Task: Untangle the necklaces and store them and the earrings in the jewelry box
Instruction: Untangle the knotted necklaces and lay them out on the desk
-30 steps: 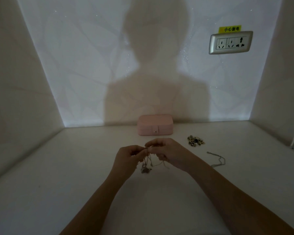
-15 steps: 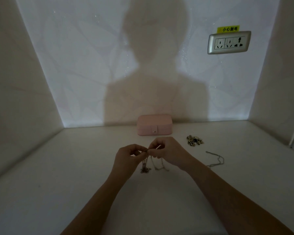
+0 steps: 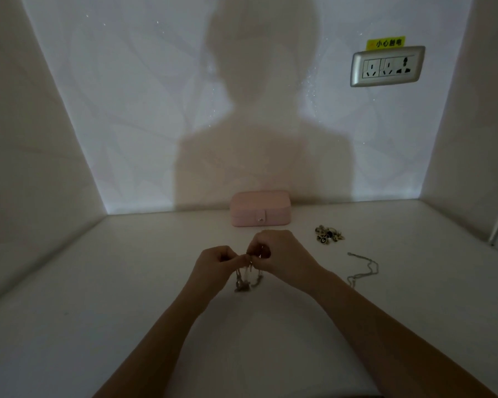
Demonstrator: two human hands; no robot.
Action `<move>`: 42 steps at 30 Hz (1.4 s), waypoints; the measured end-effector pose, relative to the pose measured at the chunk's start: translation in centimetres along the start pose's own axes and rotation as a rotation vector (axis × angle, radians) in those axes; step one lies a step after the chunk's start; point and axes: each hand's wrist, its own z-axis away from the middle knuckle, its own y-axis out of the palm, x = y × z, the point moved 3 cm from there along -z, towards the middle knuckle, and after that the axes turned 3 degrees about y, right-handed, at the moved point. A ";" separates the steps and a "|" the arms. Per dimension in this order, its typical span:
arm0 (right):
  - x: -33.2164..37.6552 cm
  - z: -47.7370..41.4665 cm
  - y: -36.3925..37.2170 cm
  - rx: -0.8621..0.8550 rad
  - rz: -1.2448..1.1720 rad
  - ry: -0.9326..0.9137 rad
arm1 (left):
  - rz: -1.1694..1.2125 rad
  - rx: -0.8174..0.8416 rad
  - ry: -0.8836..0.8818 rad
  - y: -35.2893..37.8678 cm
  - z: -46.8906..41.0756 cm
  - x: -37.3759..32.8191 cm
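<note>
Above the middle of the white table, my left hand [image 3: 214, 264] and my right hand [image 3: 279, 255] meet fingertip to fingertip and pinch a tangle of thin necklaces [image 3: 246, 278], whose chains hang down from my fingers to the surface. A separate silver necklace [image 3: 362, 268] lies loose on the table to the right. Further back on the right sits a small heap of earrings [image 3: 328, 234]. The pink jewelry box [image 3: 260, 208] stands closed against the back wall, just behind my hands.
Walls close in the table [image 3: 98, 311] on the left, back and right. A silver wall socket [image 3: 387, 66] with a yellow label is mounted high on the back wall. My shadow falls across that wall.
My hands have drawn closer together and a little toward the box. The hanging chains have bunched more tightly beneath my fingers.
</note>
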 end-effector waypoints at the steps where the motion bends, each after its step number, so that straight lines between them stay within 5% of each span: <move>1: 0.0 0.0 0.0 -0.005 -0.021 0.008 | -0.014 -0.015 0.022 -0.1 0.0 0.0; 6: -0.5 -0.2 -0.2 0.039 -0.257 0.143 | 0.014 -0.043 0.125 -0.6 0.2 -0.4; 14: -0.7 0.0 1.4 0.224 -1.121 0.536 | -0.019 0.081 0.097 -0.1 0.0 -0.4; 26: -0.6 0.1 1.2 0.414 -0.874 0.410 | 0.086 0.027 0.063 -0.8 0.0 -0.2; 42: -1.2 -0.4 -0.3 0.183 -1.468 0.512 | 0.129 0.119 0.059 -0.3 0.0 -0.2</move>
